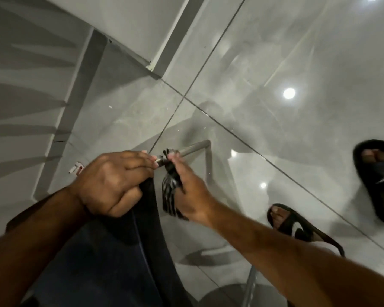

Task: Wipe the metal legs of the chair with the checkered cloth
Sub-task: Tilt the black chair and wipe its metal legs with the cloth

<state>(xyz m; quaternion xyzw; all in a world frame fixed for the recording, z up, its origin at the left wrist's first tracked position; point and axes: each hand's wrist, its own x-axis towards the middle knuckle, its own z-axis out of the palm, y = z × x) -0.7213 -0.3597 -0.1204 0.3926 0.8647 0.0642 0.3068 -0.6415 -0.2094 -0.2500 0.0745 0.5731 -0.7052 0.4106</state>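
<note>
I look down past a dark chair seat point(124, 251) at the floor. A grey metal chair leg point(195, 147) runs out from under the seat and bends down at its far end. My right hand point(190, 191) is shut on a black-and-white checkered cloth point(170, 187) that wraps the leg near the seat. My left hand point(113, 178) grips the seat's dark edge, its fingertips touching the leg beside the cloth. Another metal leg point(251, 286) shows at the bottom.
Glossy grey floor tiles point(275, 63) reflect ceiling lights. My two feet in black sandals point(297, 224) point(377, 173) stand to the right. A white wall and skirting point(164, 41) run across the top left. A small white and red object point(77, 168) lies by my left hand.
</note>
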